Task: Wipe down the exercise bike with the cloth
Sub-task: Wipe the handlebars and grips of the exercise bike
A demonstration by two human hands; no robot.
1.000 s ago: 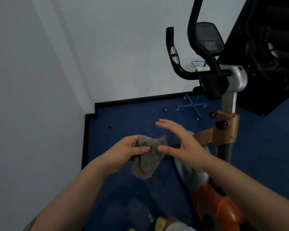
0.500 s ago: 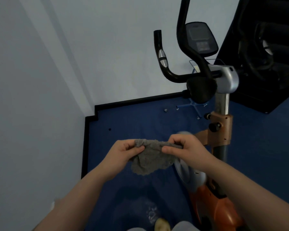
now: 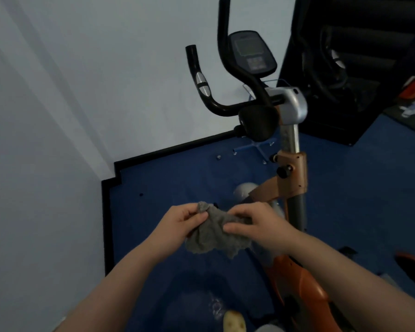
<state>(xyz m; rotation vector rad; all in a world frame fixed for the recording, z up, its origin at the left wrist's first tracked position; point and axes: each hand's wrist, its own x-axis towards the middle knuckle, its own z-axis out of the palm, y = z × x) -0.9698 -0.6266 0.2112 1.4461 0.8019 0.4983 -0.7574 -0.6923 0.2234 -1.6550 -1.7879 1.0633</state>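
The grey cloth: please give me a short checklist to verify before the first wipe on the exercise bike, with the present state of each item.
1. Grey cloth in hand: ok, left hand and right hand both pinch it.
2. Cloth folded into a pad: not ok, it hangs crumpled.
3. Cloth touching the exercise bike: not ok, held in the air.
4. Handlebar unobstructed: ok.
5. Cloth damp: cannot tell.
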